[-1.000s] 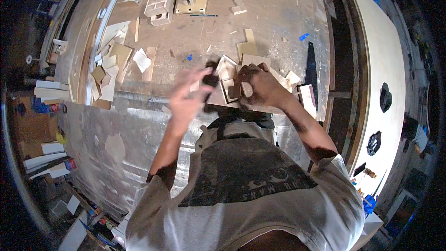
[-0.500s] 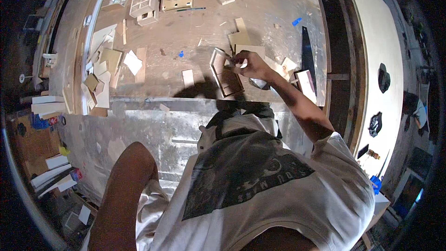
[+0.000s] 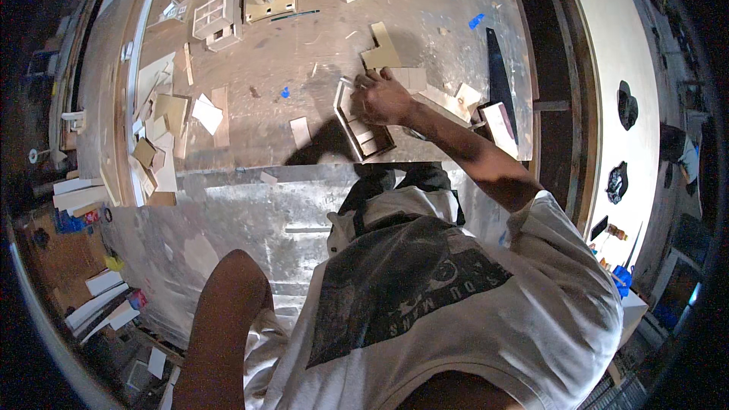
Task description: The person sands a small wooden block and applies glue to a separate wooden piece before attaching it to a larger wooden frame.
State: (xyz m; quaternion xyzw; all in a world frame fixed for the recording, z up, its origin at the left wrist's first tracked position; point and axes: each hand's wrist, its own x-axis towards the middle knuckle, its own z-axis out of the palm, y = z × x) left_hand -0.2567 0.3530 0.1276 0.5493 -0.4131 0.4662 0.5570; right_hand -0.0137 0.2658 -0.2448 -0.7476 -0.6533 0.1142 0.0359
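My right hand (image 3: 380, 99) reaches over a small open-topped wooden box (image 3: 373, 139) near the table's front edge. Its fingers are curled together at the far part of the box and cover that part. What they hold, if anything, is hidden. Beyond the hand lies an L-shaped piece of thin board (image 3: 381, 47). A flat wooden piece (image 3: 411, 78) sits just right of the fingers. My left arm (image 3: 224, 319) is bent at the lower left, and the left hand does not show.
Small wooden models (image 3: 218, 19) stand at the far left, with a pencil (image 3: 296, 15) near them. Board offcuts (image 3: 156, 137) are heaped along the left side. A dark saw-like blade (image 3: 498, 80) lies at right. A blue scrap (image 3: 285, 93) is left of the box.
My right hand has moved left over the box and turned, with its back now facing up. The box stays about where it was. The whole view has shifted slightly.
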